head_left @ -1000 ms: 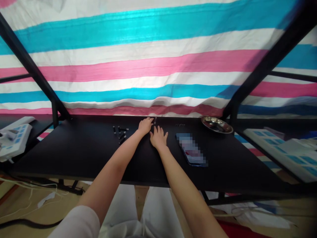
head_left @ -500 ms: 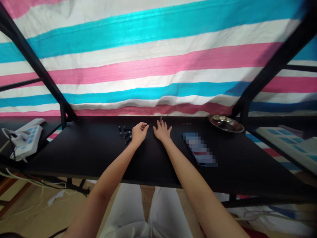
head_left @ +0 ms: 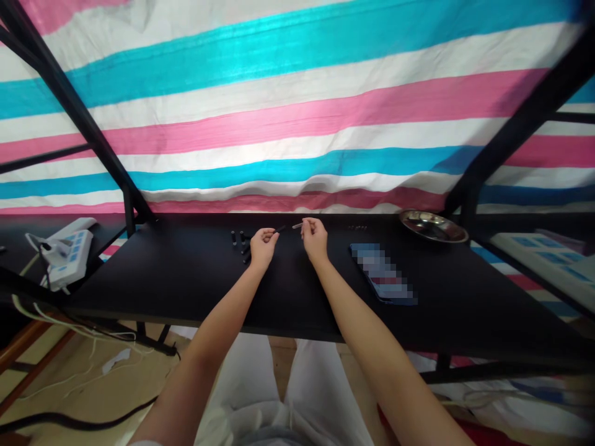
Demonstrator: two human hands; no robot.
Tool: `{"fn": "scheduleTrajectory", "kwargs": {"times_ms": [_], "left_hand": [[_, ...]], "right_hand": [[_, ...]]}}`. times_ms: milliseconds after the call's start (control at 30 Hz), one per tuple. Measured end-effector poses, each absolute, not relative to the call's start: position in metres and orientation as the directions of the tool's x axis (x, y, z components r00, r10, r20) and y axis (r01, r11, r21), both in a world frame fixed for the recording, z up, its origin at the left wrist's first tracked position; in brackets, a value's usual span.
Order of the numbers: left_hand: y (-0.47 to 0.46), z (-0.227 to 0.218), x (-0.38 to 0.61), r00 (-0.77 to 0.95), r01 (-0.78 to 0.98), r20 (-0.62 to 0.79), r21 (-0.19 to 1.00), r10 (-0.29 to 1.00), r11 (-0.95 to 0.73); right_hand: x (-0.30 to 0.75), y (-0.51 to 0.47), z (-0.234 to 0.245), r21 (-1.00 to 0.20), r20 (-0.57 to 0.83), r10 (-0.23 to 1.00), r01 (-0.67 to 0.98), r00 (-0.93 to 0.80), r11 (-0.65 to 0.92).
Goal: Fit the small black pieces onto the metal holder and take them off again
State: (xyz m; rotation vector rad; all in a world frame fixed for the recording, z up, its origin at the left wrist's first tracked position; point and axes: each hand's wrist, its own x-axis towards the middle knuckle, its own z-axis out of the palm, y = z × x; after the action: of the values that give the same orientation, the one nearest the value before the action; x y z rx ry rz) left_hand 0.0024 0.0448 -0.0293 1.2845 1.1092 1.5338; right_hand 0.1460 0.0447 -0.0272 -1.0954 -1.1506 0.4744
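Observation:
My left hand [head_left: 263,243] is raised a little over the black table [head_left: 186,279], its fingers pinched on a small dark cylindrical piece [head_left: 279,229]. My right hand [head_left: 315,237] is pinched on a thin light-tipped pin [head_left: 297,226] that points toward the left hand's piece. The two pieces are close but apart. Several small dark cylinders [head_left: 240,240] lie on the table just left of my left hand.
A phone [head_left: 382,280] lies to the right of my hands. A metal dish [head_left: 434,226] sits at the back right, and a row of tiny dark parts [head_left: 356,227] lies behind the phone. A white power strip [head_left: 62,254] is at far left. Black frame posts stand at both sides.
Both hands have lifted off the table surface and closed; each now pinches a small piece, and they face each other. The view shifted slightly.

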Motion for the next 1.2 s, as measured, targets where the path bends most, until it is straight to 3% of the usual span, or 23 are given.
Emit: {"fn": "scheduleTrajectory", "kwargs": {"times_ms": [200,467,833,1000,1100,1200], "left_hand": [[0.042,-0.028,0.004,-0.068,-0.085,0.205,0.974,0.976,-0.210],[0.040,-0.026,0.003,-0.043,-0.093,0.204,0.974,0.978,-0.207],[0.038,-0.024,0.002,-0.035,-0.087,0.200,0.975,0.979,-0.202],[0.033,-0.022,0.004,0.033,-0.063,0.224,0.973,0.974,-0.222],[0.032,-0.021,0.005,0.030,-0.057,0.240,0.970,0.970,-0.238],[0.032,-0.019,0.003,-0.018,-0.067,0.247,0.967,0.969,-0.248]], "right_hand": [[0.139,0.041,-0.026,-0.897,0.299,0.886,-0.213,0.355,0.388],[0.142,0.040,-0.024,-0.858,0.207,0.941,-0.413,0.267,0.306],[0.143,0.039,-0.023,-0.876,0.203,0.949,-0.390,0.240,0.286],[0.137,0.037,-0.025,-0.921,0.183,0.976,-0.326,0.115,0.211],[0.135,0.036,-0.028,-0.955,0.209,0.972,-0.195,0.103,0.226],[0.135,0.035,-0.031,-0.948,0.317,0.942,0.066,0.107,0.311]]}}
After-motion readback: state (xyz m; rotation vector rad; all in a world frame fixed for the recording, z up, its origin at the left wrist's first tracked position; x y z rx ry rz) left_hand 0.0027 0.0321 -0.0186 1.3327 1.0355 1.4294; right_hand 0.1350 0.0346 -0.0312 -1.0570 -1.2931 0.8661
